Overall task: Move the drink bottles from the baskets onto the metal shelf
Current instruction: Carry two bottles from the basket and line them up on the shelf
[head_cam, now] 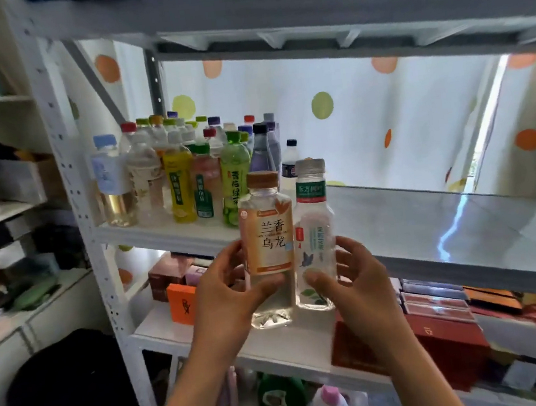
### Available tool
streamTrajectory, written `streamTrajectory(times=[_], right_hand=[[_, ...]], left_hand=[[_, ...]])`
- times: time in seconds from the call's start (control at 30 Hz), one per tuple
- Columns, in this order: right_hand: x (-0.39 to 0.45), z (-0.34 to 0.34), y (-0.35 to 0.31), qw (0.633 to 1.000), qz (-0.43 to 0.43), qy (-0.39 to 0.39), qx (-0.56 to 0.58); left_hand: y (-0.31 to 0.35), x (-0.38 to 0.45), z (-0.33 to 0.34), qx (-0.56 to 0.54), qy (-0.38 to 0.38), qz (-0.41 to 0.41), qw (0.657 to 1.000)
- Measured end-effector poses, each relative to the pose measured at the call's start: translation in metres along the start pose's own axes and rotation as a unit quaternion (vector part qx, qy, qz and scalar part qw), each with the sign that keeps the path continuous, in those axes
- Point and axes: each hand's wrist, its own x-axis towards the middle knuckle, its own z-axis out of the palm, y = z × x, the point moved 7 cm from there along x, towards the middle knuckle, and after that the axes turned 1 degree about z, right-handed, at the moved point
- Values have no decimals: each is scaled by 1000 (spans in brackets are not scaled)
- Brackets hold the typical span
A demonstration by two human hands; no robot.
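My left hand [227,294] grips a clear bottle with an orange label and a tan cap [267,236]. My right hand [352,280] grips a clear bottle with a white and green label and a silvery cap [315,231]. Both bottles stand upright, side by side, held in the air just in front of the metal shelf's front edge [433,260]. Several drink bottles [186,175] crowd the left part of that shelf board. No basket is in view.
The shelf board to the right of the bottle group is bare grey metal [428,211]. The board below carries boxes: an orange one [182,302] at the left and red ones [441,326] at the right. A white upright post [73,178] bounds the shelf's left side.
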Motion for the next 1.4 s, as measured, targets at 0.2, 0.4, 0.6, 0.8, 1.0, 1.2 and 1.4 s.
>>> streamTrajectory(times=[0.2,0.4,0.6,0.8,1.0,1.2,1.4], right_hand=[[100,-29,8,997,-31,-43,-50],[208,-55,29,990,-35,-108,-81],[306,-70,70,994,14,-104,-39],[379,-48,111,989,7,-118,-88],[416,-7,132,983,2,-150,-105],[428,15,133,984,-12,-144,-106],[430,27,129,983,-40,-144,-111]], left_hand=[[5,60,40,-12,46,25,999],[-2,111,96,17,94,38,995],[-13,155,151,51,123,39,990],[-43,174,167,91,162,11,983],[-52,190,171,114,164,-3,980],[-50,190,176,189,169,14,967],[-30,174,192,375,283,42,882]])
